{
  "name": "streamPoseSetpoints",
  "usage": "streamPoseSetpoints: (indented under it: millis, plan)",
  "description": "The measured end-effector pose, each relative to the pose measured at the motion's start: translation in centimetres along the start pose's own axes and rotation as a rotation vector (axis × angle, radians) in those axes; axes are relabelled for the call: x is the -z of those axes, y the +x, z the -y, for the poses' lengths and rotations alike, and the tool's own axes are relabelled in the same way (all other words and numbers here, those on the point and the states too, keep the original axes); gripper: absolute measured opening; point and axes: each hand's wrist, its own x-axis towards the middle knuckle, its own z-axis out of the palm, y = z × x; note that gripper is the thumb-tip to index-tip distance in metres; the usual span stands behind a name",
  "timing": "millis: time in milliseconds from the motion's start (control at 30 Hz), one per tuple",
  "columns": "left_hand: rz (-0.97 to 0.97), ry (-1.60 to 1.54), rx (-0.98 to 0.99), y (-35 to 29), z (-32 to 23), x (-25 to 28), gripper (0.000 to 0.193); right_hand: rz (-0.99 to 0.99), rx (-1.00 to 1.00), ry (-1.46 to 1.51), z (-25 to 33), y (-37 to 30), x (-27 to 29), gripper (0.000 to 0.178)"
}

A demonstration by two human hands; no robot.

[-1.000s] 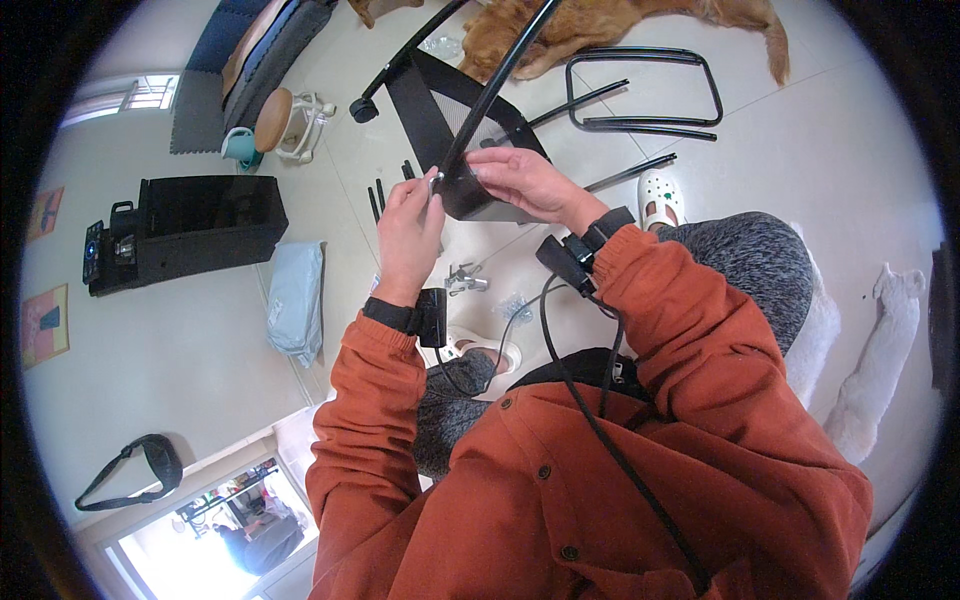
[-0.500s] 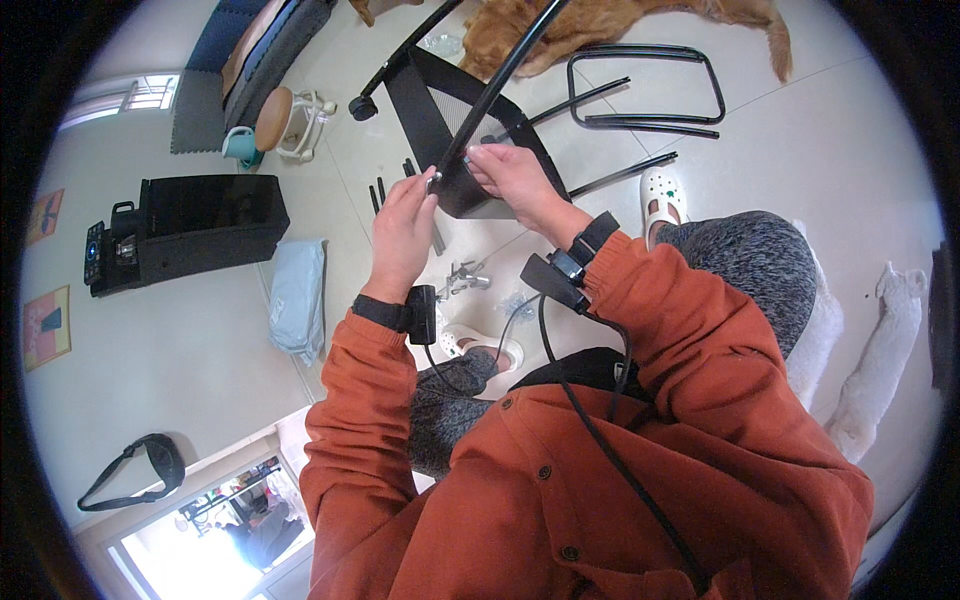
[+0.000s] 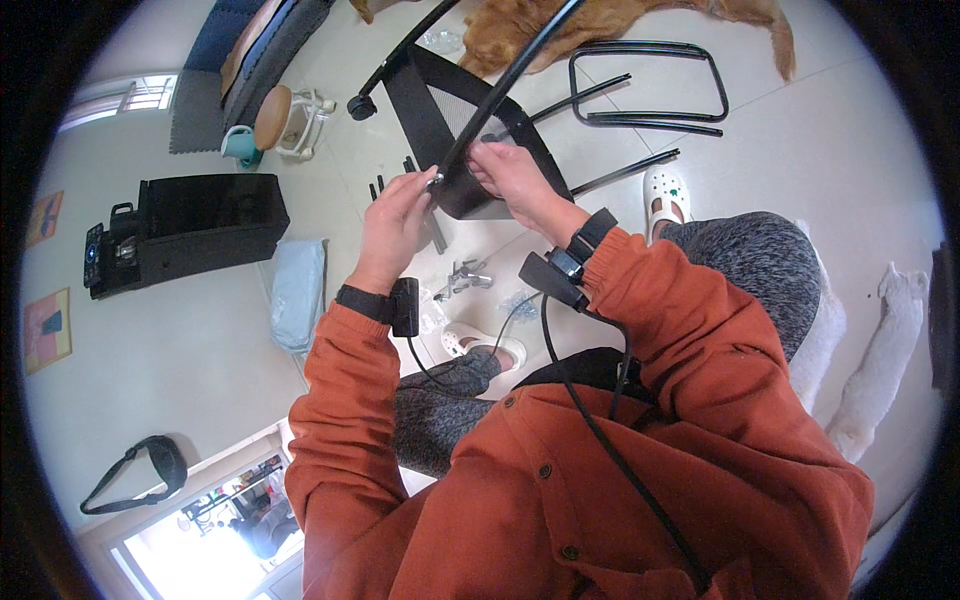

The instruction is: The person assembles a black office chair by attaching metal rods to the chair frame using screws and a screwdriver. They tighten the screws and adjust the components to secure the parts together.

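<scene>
A long black metal tube (image 3: 497, 92) slants up and away in front of me. My left hand (image 3: 392, 228) is closed at its lower end, thumb and fingers pinching a small silver fastener (image 3: 434, 181) against the tube's side. On the tube's other side, my right hand (image 3: 525, 185) has its fingers pinched together near the tube; whatever they hold is hidden. Behind the tube leans a black mesh panel (image 3: 452, 100) in a dark frame, with a black caster wheel (image 3: 362, 106) at its left.
Several silver metal parts (image 3: 465, 280) lie on the floor below my hands. Black tube frames (image 3: 650, 118) rest at the far right, beside a brown dog (image 3: 560, 35). A white animal (image 3: 880, 370) lies at right. At left are a black boxy appliance (image 3: 215, 225) and a pale-blue package (image 3: 298, 295).
My left hand and forearm have shifted slightly left and down. The black tube has tilted a little to the right at its top. My right hand stays almost in place.
</scene>
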Motion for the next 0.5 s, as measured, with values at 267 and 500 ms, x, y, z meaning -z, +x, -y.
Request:
streamPoseSetpoints:
  millis: [267,500]
  plan:
    - [0.037,-0.034,0.015,0.7,1.0,0.5,0.028,0.093,-0.167,0.118,2.1,-0.2,0.4,0.031]
    - [0.082,0.107,-0.088,1.6,1.2,1.5,0.024,-0.173,-0.118,-0.157,2.6,0.7,-1.5,0.032]
